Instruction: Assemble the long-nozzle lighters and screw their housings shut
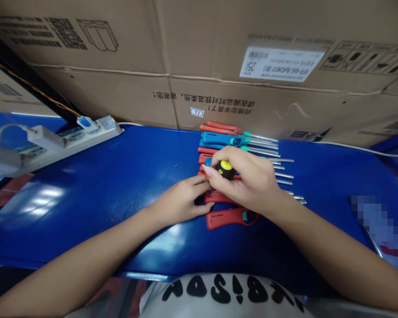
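Note:
A row of red, orange and blue lighters with metal tubes pointing right lies on the blue table. My right hand [248, 176] is closed round a black and yellow screwdriver handle [225, 169] above the middle of the row; the tool's tip is hidden. My left hand [185, 198] has its fingers on a red lighter [220, 197] under the right hand, thumb and fingers bent round its end. Nearest me lies another red lighter [223, 219]. Blue lighters [220, 139] are at the far end of the row.
Behind the row stands a large cardboard box [199, 57]. A white power strip [73, 139] with plugs and cables is on the left. One tiny metal piece [176, 165] lies left of the lighters. A pixelated object [381, 229] is at the right.

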Available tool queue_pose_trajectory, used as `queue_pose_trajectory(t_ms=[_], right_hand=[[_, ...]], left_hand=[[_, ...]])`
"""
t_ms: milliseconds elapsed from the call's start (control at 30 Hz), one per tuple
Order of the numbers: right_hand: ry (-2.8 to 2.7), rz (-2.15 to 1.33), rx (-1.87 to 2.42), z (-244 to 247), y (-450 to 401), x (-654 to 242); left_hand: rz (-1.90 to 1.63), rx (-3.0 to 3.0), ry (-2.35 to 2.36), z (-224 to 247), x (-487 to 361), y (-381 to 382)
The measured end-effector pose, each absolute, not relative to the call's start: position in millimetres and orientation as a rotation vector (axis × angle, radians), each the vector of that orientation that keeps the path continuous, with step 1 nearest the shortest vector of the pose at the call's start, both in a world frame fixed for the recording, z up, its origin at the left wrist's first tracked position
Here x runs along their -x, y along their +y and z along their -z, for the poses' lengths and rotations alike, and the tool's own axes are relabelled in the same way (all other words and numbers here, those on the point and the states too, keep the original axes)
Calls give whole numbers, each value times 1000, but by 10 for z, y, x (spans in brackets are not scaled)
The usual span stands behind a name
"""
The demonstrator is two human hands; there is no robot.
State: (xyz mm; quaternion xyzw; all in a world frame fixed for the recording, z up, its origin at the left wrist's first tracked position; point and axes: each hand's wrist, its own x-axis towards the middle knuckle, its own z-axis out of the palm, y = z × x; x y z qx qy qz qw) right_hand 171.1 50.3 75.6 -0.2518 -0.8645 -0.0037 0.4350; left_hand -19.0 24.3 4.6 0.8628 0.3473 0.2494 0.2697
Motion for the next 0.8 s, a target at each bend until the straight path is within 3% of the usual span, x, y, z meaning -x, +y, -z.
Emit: queue_pose_trajectory(t_ms=[367,600,800], right_hand=[[-2136,-109,824,-791,577,-1680],[-2423,353,1109,-1044,438,-1501],[-2724,113,893,-1157,415,-1559]], left_hand=[[-646,-2332,974,-74,189,235],[-644,-2281,974,-69,194,228],[-659,-2263,998,-63,190,223]])
